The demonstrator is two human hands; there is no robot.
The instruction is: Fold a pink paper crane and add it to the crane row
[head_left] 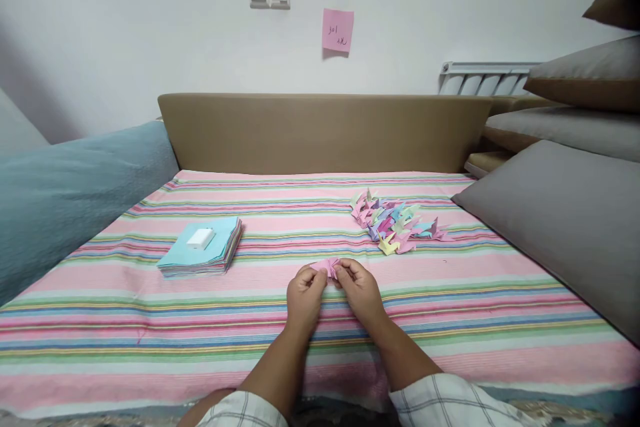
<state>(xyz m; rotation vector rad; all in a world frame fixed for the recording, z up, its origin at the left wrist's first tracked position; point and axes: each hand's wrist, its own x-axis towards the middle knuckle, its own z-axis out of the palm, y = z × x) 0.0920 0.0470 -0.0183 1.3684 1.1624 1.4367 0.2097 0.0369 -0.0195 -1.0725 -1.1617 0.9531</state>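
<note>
Between my two hands is a small piece of folded pink paper [330,265], held just above the striped cloth. My left hand [304,293] pinches its left side with thumb and fingers. On the right side, my right hand [361,290] pinches the folds in the same way. Parts of the paper are hidden behind the fingertips, so its exact shape cannot be made out. Beyond my right hand lies a heap of folded paper cranes [395,223] in pink, purple, blue, green and yellow.
A stack of coloured paper sheets [197,253] sits at the left, with a small white box [201,238] on top. The striped cloth [125,320] covers the seat. Grey cushions [555,213] pile up at the right, a blue armrest [85,180] is at the left, and a brown backrest [320,133] stands behind.
</note>
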